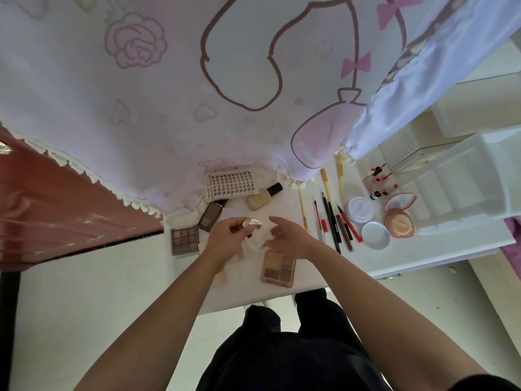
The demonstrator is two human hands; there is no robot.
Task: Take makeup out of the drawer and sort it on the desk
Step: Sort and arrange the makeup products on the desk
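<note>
My left hand (225, 238) holds a small pink makeup sponge (253, 223) above the white desk (248, 294). My right hand (284, 234) hovers just right of it with fingers spread and nothing in it. Below my right hand lies an open tan eyeshadow palette (279, 268). A darker eyeshadow palette (184, 239) lies left of my left hand. A dark foundation tube (210, 217), a beige foundation bottle (263, 197) and a perforated box (229, 184) lie behind my hands.
Pencils and brushes (332, 218) lie in a row at the right, then two round white jars (359, 210), a pink compact (399, 217) and small red bottles (377, 182). White drawer units (456, 176) stand far right. A pink printed curtain (197, 94) hangs behind.
</note>
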